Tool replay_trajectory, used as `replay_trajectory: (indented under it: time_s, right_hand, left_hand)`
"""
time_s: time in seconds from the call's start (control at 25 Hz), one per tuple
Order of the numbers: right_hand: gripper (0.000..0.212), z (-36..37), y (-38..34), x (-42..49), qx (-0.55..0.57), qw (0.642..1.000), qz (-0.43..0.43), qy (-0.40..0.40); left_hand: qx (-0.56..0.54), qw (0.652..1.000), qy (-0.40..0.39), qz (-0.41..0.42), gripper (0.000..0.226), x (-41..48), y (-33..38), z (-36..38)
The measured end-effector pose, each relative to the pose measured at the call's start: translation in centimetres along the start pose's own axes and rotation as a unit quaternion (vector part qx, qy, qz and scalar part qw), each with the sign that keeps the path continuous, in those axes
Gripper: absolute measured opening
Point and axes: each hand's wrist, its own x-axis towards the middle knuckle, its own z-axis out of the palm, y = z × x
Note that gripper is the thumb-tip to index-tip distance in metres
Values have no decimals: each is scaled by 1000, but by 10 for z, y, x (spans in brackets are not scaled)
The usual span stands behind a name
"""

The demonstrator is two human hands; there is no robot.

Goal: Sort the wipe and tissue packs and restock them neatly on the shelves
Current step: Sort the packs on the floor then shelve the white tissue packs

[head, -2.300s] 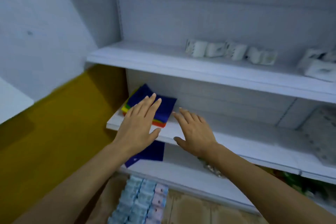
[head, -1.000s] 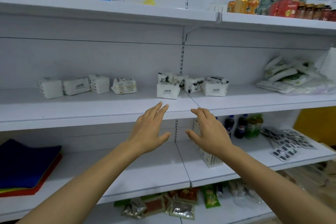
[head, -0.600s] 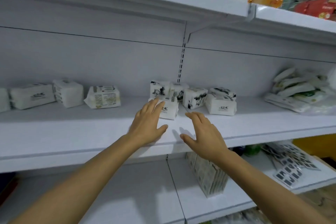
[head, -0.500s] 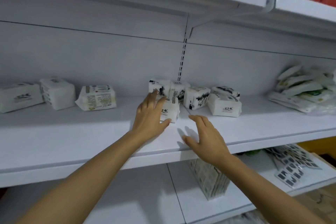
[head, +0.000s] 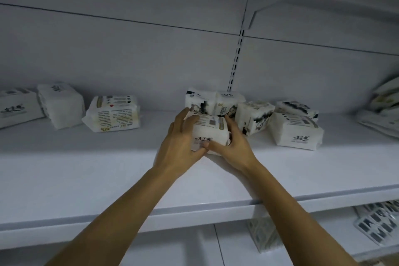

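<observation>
White shelf (head: 86, 168): left hand (head: 179, 147) & right hand (head: 235, 147) both clamp front tissue pack (head: 207, 130); we'd lift straight, w/o nudging rear packs (head: 213, 101).

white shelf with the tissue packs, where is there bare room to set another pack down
The widest bare patch is the front strip of the white shelf board, ahead of every pack. Also free: the gap between the yellow-printed soft pack and the held white tissue pack. Crowded: the black-and-white plastic packs clustered behind and right of it.
</observation>
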Motion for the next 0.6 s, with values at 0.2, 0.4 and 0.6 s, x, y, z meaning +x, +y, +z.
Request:
replay_trajectory:
  time_s: [0.2, 0.4, 0.6]
  right_hand:
    - [50, -5, 12, 5, 132, 989, 53, 42]
    - [69, -6, 4, 0, 149, 987, 65, 8]
    - [67, -4, 8, 2, 120, 993, 9, 15]
  left_hand:
    - [-162, 985, 13, -60, 113, -1, 2, -5]
    - [-203, 976, 0, -82, 90, 0, 2, -7]
    - [-118, 975, -46, -181, 81, 3, 0, -5]
